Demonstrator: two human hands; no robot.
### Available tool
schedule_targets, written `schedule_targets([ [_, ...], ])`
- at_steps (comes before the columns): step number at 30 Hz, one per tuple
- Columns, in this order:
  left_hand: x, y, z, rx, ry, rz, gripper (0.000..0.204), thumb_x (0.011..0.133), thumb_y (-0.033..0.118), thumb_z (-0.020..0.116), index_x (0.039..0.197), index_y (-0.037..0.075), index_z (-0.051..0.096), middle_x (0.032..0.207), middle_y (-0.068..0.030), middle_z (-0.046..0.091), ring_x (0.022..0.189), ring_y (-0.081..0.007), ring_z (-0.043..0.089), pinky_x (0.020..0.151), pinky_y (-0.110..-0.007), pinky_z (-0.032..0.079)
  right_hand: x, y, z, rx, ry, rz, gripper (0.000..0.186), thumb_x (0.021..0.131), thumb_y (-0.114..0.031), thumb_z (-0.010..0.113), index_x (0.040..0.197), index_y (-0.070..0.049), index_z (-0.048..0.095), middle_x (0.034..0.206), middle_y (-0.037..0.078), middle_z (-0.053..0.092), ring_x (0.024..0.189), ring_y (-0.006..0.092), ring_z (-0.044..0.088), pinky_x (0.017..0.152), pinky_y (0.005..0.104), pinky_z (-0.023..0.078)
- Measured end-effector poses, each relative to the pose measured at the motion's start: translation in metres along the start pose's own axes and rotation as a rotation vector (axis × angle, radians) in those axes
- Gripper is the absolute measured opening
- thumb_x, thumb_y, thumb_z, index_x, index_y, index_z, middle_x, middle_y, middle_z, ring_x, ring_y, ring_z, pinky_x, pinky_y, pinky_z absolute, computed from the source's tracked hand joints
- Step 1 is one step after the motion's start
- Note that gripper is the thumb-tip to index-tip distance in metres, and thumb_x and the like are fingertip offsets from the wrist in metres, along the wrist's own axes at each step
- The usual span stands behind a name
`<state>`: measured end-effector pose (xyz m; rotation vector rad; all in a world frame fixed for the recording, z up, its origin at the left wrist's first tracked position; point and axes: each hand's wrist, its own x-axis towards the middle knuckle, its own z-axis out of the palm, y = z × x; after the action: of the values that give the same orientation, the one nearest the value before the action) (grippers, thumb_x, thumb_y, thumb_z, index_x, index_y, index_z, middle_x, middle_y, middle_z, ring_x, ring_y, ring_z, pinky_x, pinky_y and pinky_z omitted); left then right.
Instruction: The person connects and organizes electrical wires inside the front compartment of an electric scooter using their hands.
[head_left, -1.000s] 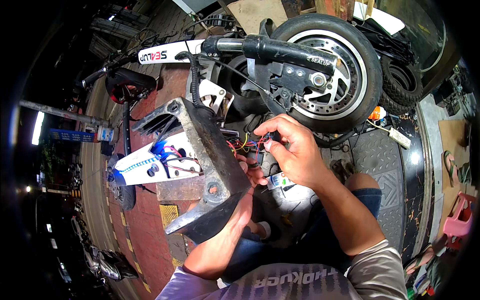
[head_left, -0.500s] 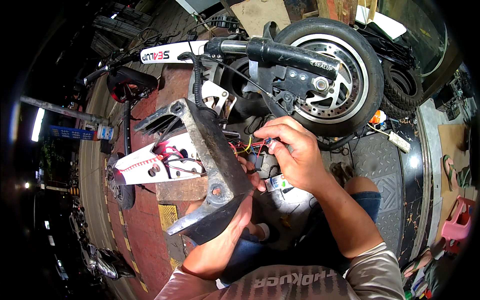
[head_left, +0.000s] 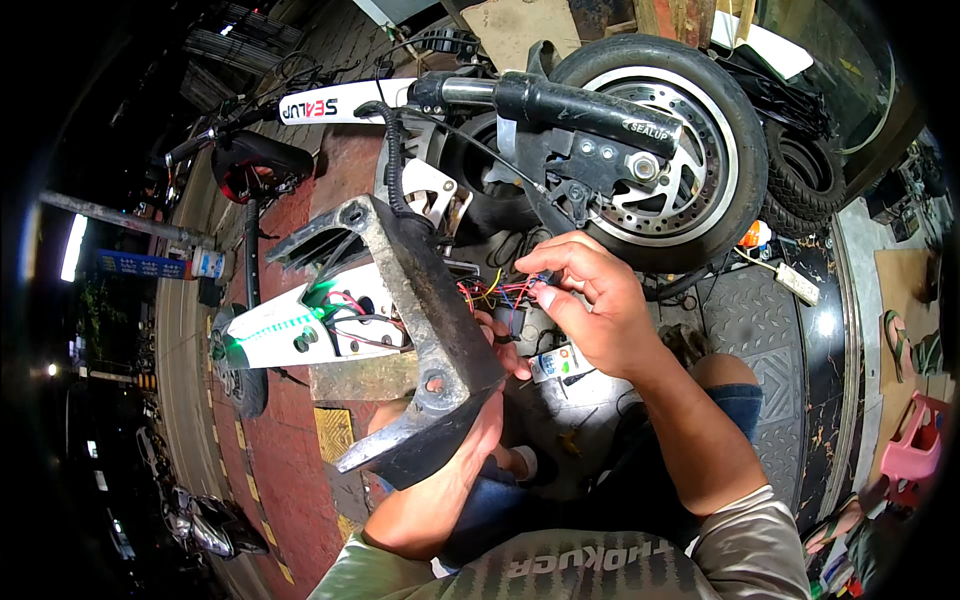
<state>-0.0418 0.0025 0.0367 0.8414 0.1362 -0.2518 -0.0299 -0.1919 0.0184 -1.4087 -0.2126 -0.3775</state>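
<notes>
An electric scooter lies on its side in front of me, its black bracket [head_left: 425, 330] tilted up near my left arm. Thin red, yellow and blue wires [head_left: 490, 290] come out beside the bracket. My right hand [head_left: 595, 305] pinches the ends of these wires between thumb and fingertips. Partly hidden by the bracket, my left hand [head_left: 487, 430] reaches up along it, fingers curled next to a small dark box [head_left: 511, 322]. What those fingers grip is hidden. Left of the bracket, a strip on the white deck part [head_left: 285, 335] glows green.
The scooter's front wheel [head_left: 670, 150] with its brake disc lies beyond my right hand. A white package [head_left: 552, 367] rests below the wires. Loose tyres [head_left: 800, 170] and a power strip [head_left: 798, 284] are on the right. A pink stool [head_left: 915, 440] stands farther right.
The light strip on the white deck part has turned from red to green. My right hand has shifted very slightly, still on the wires; my left hand stays in place.
</notes>
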Motion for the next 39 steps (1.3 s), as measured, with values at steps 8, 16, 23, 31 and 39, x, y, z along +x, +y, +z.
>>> schedule_targets([
  [8, 0.0, -0.001, -0.001, -0.036, -0.005, 0.005, 0.052, 0.093, 0.042, 0.065, 0.122, -0.002, 0.06, 0.101, -0.0203, 0.063, 0.082, -0.0352, 0.064, 0.067, -0.047, 0.057, -0.001, -0.009, 0.002, 0.295, 0.041, 0.228, 0.026, 0.101, 0.001, 0.054, 0.124, 0.002, 0.067, 0.113, 0.009, 0.067, 0.106, 0.016, 0.067, 0.093, 0.03, 0.056],
  [16, 0.001, -0.004, -0.002, -0.086, 0.005, 0.007, 0.06, 0.092, 0.048, 0.063, 0.122, -0.003, 0.06, 0.1, -0.0212, 0.063, 0.081, -0.0362, 0.062, 0.067, -0.049, 0.055, -0.002, -0.001, -0.003, 0.192, -0.057, 0.15, 0.047, 0.089, 0.016, 0.048, 0.13, 0.003, 0.064, 0.127, 0.011, 0.061, 0.117, 0.0199, 0.065, 0.101, 0.0335, 0.051],
  [23, -0.001, 0.0, -0.003, -0.066, -0.014, -0.012, 0.054, 0.092, 0.042, 0.064, 0.124, -0.002, 0.06, 0.101, -0.0206, 0.063, 0.081, -0.0345, 0.062, 0.068, -0.051, 0.053, -0.002, 0.001, 0.001, 0.168, 0.009, 0.037, 0.048, 0.083, 0.017, 0.049, 0.124, -0.001, 0.067, 0.124, 0.01, 0.063, 0.109, 0.016, 0.065, 0.087, 0.0276, 0.052],
  [31, -0.003, -0.001, 0.002, -0.019, 0.049, 0.023, 0.049, 0.091, 0.035, 0.064, 0.122, -0.003, 0.061, 0.102, -0.0221, 0.064, 0.081, -0.0338, 0.063, 0.067, -0.049, 0.053, 0.0, -0.012, -0.004, -0.118, 0.011, -0.222, 0.049, 0.075, 0.013, 0.054, 0.121, 0.0, 0.068, 0.121, 0.017, 0.066, 0.109, 0.0284, 0.067, 0.093, 0.0358, 0.053],
  [39, -0.004, 0.001, 0.0, -0.09, -0.018, -0.027, 0.051, 0.091, 0.037, 0.063, 0.121, -0.003, 0.062, 0.106, -0.0216, 0.063, 0.088, -0.0332, 0.062, 0.07, -0.049, 0.052, -0.002, -0.026, -0.004, -0.254, -0.003, -0.265, 0.05, 0.075, 0.012, 0.055, 0.123, 0.001, 0.067, 0.119, 0.017, 0.066, 0.109, 0.0298, 0.068, 0.095, 0.037, 0.054],
])
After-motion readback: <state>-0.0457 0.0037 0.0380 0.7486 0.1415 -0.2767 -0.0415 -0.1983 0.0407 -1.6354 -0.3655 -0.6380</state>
